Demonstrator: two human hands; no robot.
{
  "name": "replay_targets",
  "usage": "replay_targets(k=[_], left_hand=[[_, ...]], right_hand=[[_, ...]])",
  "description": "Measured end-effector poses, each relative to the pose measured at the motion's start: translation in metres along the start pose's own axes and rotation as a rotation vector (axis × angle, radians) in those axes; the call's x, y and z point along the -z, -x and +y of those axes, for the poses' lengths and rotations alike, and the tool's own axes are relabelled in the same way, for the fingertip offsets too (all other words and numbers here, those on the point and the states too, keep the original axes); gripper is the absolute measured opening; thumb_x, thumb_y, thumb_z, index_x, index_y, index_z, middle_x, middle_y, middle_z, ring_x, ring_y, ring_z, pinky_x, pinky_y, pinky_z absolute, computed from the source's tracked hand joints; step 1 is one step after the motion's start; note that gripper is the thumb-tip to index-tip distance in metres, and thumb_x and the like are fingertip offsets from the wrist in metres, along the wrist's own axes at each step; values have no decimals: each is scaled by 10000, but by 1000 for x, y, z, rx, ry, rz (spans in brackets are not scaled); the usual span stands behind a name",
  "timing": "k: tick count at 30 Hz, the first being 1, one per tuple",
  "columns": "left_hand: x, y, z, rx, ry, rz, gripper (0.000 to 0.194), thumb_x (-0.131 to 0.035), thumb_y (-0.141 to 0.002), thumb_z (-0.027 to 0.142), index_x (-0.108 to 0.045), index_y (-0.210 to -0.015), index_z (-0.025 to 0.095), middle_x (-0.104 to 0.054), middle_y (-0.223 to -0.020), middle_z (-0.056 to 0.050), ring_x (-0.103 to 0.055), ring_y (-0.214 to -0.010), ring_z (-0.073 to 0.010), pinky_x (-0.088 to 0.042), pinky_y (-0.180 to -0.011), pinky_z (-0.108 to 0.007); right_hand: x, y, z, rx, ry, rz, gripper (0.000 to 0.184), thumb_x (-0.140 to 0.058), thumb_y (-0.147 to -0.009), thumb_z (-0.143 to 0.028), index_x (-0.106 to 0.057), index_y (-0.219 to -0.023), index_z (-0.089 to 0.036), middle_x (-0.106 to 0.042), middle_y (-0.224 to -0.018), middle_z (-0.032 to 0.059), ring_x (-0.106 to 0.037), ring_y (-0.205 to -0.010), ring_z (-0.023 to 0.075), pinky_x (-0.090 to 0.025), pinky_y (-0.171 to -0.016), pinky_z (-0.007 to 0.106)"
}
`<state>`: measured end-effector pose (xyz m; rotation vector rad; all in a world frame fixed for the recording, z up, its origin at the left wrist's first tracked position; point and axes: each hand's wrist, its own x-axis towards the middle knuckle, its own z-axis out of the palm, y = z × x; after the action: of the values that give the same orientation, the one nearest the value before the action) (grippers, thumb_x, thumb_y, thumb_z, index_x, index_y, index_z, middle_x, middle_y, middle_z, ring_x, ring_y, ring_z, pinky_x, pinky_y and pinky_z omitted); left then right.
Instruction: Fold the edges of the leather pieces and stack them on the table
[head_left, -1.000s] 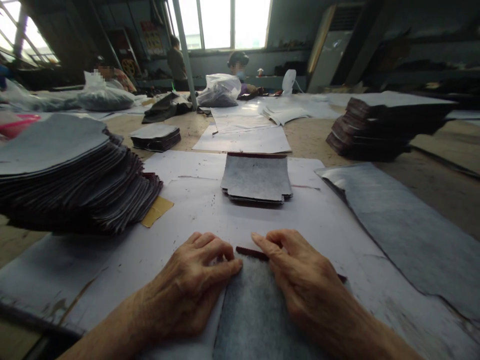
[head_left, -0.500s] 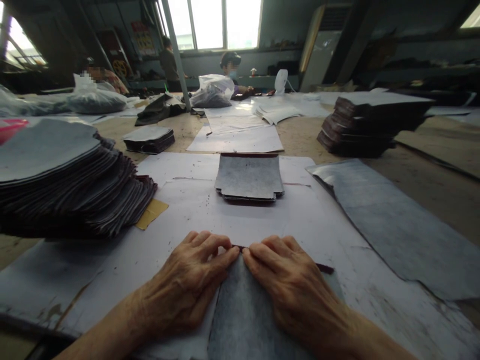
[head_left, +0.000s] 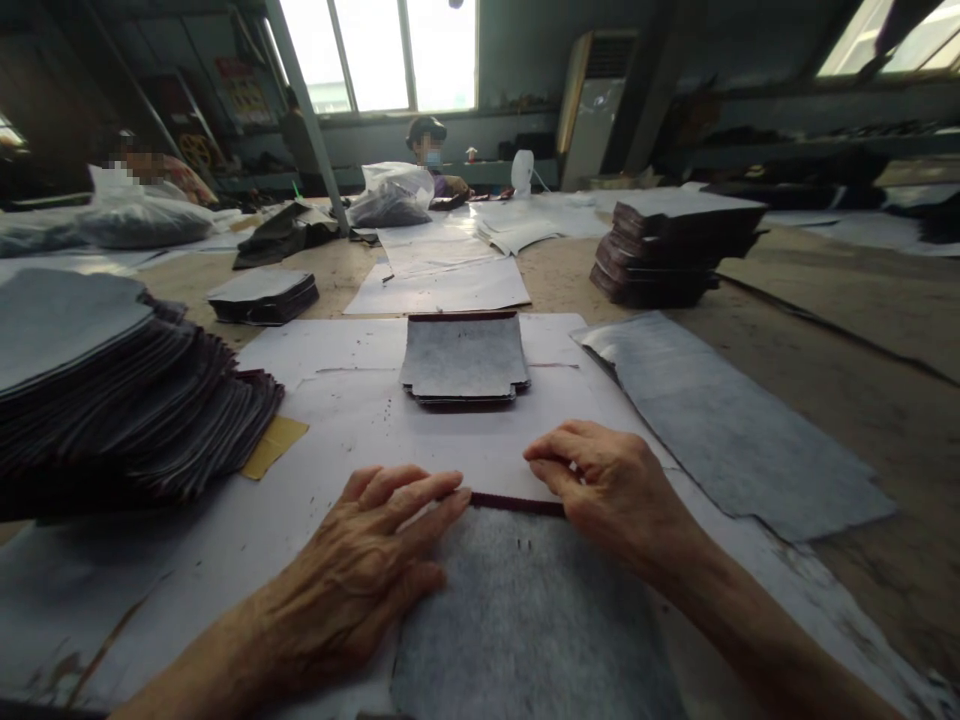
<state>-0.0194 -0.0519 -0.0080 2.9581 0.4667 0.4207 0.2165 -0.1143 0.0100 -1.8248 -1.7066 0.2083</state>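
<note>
A grey-backed sheet piece (head_left: 525, 610), its material unclear, lies flat in front of me. A narrow dark red folded strip (head_left: 517, 503) runs along its far edge. My left hand (head_left: 375, 570) rests at the far left corner, fingers stretched out and fingertips touching the strip's end. My right hand (head_left: 607, 480) is over the strip's right part, thumb and fingers pinched together just beyond the edge. What the pinch holds, if anything, is hidden. Farther off, a small stack of similar grey pieces (head_left: 461, 355) with a dark red edge sits on the white board (head_left: 345, 420).
At left stands a tall stack of grey-topped dark pieces (head_left: 67, 320), a yellow scrap (head_left: 274, 447) beside it. One large grey sheet (head_left: 735, 430) lies at right. Behind are a dark red stack (head_left: 667, 255), a low stack (head_left: 262, 297) and plastic bags (head_left: 394, 195). People are across the table.
My right hand has lifted off the corner beside my left and moved right and farther out, uncovering the strip. My left fingers have straightened. The camera view has turned slightly right.
</note>
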Motion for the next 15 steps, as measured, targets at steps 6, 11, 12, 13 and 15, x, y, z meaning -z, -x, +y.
replay_targets(k=[6,11,12,13,15], left_hand=[[5,-6,1,36,68,-148,408,-438,-919,305,-378,-1314,220,-403,-1309,-35,-333,-1142,-236,-277,-981,-423],[8,-12,-3,57,267,29,458,-405,-924,259,-272,-1362,232,-506,-1154,-48,-419,-1046,-189,-347,-922,-381],[7,-15,-3,59,274,83,453,-397,-923,247,-274,-1360,232,-507,-1143,-52,-432,-1032,-184,-358,-906,-375],[6,-19,-2,59,256,127,430,-400,-919,235,-313,-1340,235,-508,-1133,-53,-446,-1014,-182,-368,-884,-368],[1,-29,0,66,185,168,311,-430,-898,214,-486,-1203,228,-536,-1067,-44,-489,-940,-171,-383,-827,-341]], right_hand=[[2,5,-10,14,106,-250,136,-675,-686,-48,-608,-736,-155,-554,-752,-20,-498,-679,117,-359,-607,217],[0,8,-12,26,37,-295,179,-566,-715,9,-558,-709,-169,-533,-734,-30,-492,-679,120,-354,-616,225],[0,9,-11,58,6,-286,190,-531,-724,15,-549,-702,-173,-528,-744,-28,-495,-684,122,-362,-621,227],[-1,9,-9,104,-30,-267,199,-497,-734,15,-540,-701,-176,-524,-757,-24,-499,-692,123,-373,-630,230],[-3,9,-3,215,-92,-209,190,-449,-762,-13,-515,-707,-182,-518,-771,-16,-511,-706,124,-394,-637,231]])
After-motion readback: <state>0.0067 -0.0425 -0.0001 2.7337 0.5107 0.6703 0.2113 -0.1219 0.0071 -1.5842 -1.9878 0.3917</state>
